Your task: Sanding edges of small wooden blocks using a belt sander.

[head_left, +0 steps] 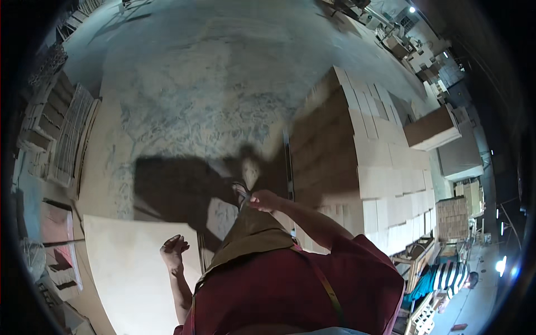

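My right hand [261, 200] is closed in front of my tan apron [259, 231]. A dark curved thing [240, 185] shows just beyond its fingers, close to my foot; whether the hand holds it I cannot tell. Out to the left, my left hand [174, 247] is raised with loosely bent fingers, a little apart, and nothing visible in them. Below it lies a large pale board [134, 262], its far edge near the wrist.
A tall stack of brown panels [385, 162] stands close on my right. Stacked slatted pieces [67, 134] line the left side. A box-like brown block [432, 128] sits beyond the stack. At lower right is a person in a striped top [451, 276]. Shadows fall across the scuffed floor [190, 106].
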`<state>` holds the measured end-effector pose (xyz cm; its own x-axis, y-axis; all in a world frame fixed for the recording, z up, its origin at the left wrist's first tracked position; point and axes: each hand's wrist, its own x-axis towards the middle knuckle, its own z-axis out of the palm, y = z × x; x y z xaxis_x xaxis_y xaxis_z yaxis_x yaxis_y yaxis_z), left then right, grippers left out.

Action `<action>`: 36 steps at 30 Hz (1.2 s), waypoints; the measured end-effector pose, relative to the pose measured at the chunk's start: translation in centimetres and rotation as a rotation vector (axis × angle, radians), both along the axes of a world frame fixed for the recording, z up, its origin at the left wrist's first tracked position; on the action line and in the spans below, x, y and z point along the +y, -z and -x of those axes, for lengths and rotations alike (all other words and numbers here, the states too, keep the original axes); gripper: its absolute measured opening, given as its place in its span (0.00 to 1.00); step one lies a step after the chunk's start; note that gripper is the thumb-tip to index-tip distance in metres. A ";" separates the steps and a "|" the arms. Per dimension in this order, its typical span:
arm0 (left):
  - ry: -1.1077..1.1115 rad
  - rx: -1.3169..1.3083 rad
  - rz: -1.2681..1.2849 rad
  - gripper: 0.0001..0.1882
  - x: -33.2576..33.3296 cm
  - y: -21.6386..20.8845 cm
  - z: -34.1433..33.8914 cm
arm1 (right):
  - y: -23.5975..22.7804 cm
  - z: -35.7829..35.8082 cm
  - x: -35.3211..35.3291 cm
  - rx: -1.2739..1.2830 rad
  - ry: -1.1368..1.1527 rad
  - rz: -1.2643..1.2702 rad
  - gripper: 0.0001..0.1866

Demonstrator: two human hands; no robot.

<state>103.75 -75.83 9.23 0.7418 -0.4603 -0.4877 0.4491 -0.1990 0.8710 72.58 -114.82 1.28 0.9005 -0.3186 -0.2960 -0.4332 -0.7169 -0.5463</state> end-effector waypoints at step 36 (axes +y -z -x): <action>-1.195 -0.083 -0.753 0.24 2.6 3.7 -49.3 | -5.3 -102.1 -12.4 0.478 -0.561 -0.343 0.18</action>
